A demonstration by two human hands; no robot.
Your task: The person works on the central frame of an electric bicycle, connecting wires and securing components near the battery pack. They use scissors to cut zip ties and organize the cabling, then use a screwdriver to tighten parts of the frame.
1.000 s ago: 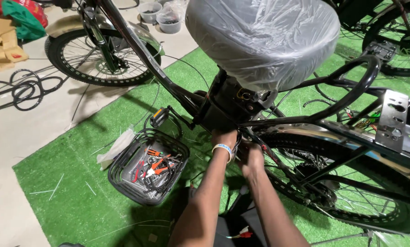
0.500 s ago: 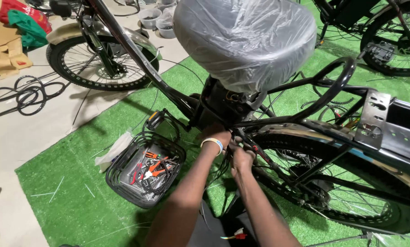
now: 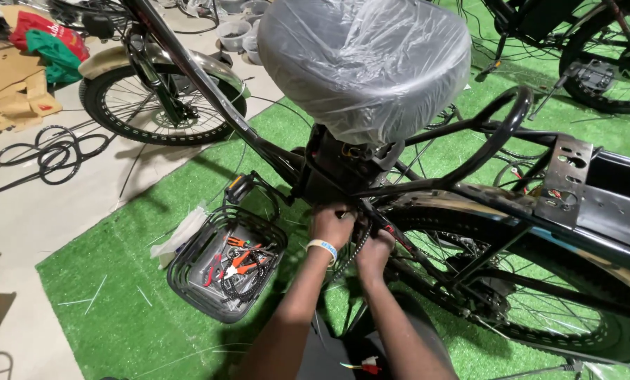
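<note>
One head camera looks steeply down — close over both hands (image 3: 353,236) at the bike frame (image 3: 258,144), facing its saddle (image 3: 364,60).

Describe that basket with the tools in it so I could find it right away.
Start at the black bicycle with the plastic-wrapped saddle. On the green turf beside it, just to the side of the person's left hand, sits a black wire basket. It alone holds orange-handled hand tools.
</note>
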